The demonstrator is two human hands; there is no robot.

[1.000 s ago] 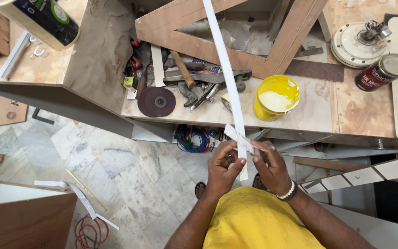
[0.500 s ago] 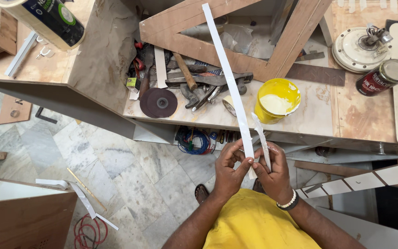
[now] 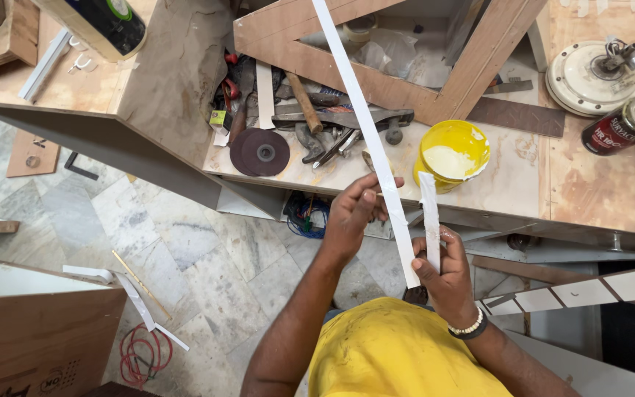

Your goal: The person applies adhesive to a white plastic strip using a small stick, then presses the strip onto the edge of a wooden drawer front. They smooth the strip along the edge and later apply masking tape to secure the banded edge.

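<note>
A long white edge-banding strip runs from the top of the view down to my hands. My left hand pinches it partway along, fingers closed on its left edge. My right hand holds the strip's lower end, and a short white strip stands upright from the same hand. Both hands are in front of my yellow shirt, just below the workbench edge.
On the workbench stand a yellow cup of white glue, a dark grinding disc, a pile of hand tools, a round tin, and a wooden triangular frame. Below lie marble floor, red cable and scrap strips.
My left hand has slid up the long strip away from my right hand. The short strip now stands clear and upright in my right hand.
</note>
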